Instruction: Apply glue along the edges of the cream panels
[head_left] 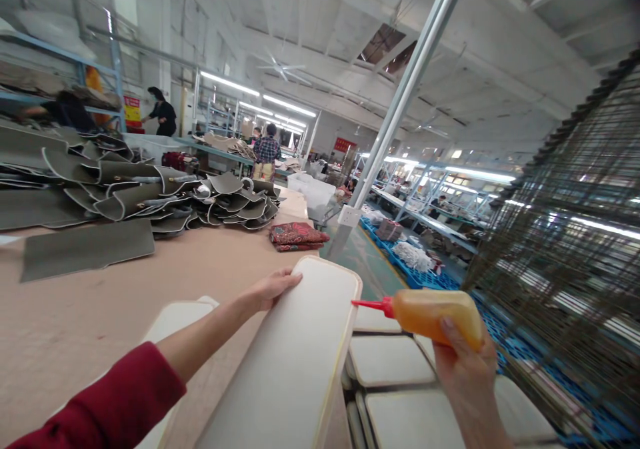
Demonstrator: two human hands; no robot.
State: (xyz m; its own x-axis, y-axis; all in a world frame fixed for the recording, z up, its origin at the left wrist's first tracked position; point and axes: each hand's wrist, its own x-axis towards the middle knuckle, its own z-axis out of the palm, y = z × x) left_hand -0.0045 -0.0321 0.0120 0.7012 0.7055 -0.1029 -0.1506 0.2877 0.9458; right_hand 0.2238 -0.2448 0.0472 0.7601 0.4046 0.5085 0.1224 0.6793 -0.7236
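My left hand (274,289) grips the left edge of a long white panel (295,342) with rounded corners, its thumb on the top face. A yellowish line runs along the panel's border. In my right hand (465,355) lies a squeeze bottle (435,312) of amber liquid, tilted on its side, fingers wrapped round it. Its red nozzle (373,304) points left, with the tip at the panel's right edge near the far corner. Another white panel (177,319) lies partly under my left forearm. The near end of the held panel runs out of view.
Dark grey-green pieces (135,192) are heaped on the tan table (220,255), near a folded red patterned cloth (299,235). Stacked white panels (393,360) sit below on the right. A metal post (400,109) and a wire rack (570,189) stand beyond. Several people work farther back.
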